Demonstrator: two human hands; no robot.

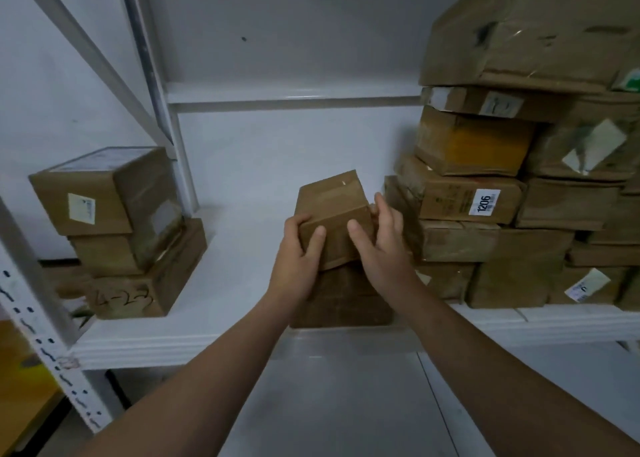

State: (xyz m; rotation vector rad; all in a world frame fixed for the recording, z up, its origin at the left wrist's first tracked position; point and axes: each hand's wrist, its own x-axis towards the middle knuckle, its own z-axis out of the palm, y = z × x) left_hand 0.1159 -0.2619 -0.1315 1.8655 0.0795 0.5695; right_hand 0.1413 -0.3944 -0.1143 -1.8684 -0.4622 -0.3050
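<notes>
Two outstretched arms, left hand (297, 249) and right hand (382, 238) grip clamped around small cardboard box (332, 211), thumbs on top.

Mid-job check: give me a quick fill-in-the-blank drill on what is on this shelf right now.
1. The small box is gripped by ____ hands: left hand and right hand.
2. Below it, a lower box lies on a shelf coloured ____.
3. The stack at the left holds ____ boxes.
4. A label in the right pile reads ____.

Missing words: both; white; three; 1206
</notes>
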